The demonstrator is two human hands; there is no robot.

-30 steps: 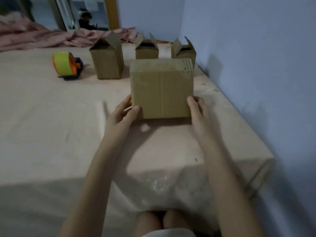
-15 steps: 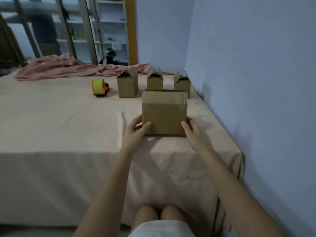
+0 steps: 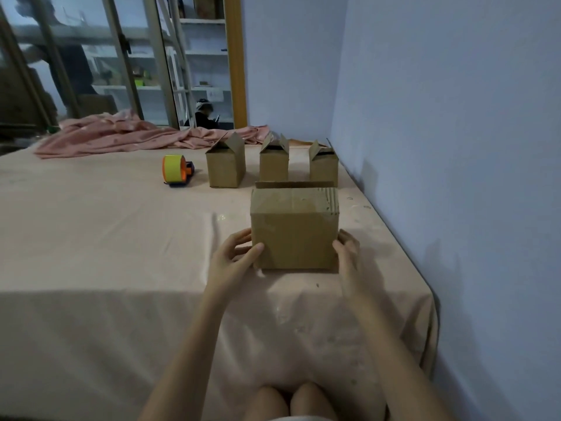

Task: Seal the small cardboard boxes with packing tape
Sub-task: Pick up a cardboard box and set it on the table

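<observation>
Fingers of both hands bracket a closed cardboard box (image 3: pixel 294 229) at the centre of the frame. On the left hand (image 3: pixel 233 262), the thumb presses flat against the box's near face at its lower left corner, while the other fingers (image 3: pixel 239 238) reach loosely spread along the left side. On the right hand (image 3: pixel 349 256), the fingers lie straight and together against the box's right edge, tips pointing away from the camera. Both bare forearms rise from the bottom of the frame and converge on the box, which stands on the bench (image 3: pixel 106 238), covered in a pale pink cloth, near its front right corner. One flap edge stands up along the box's far top edge.

Behind it, in a row across the upper middle of the frame, stand three smaller boxes with their top flaps raised: the left open box (image 3: pixel 226 167), the middle open box (image 3: pixel 274 162) and the right open box (image 3: pixel 324 165). Just left of the row sits a tape dispenser (image 3: pixel 176 170) with a yellow roll. A crumpled pink sheet (image 3: pixel 121 136) lies along the bench's far edge, at upper left. A pale blue wall (image 3: pixel 455 147) fills the right side.
</observation>
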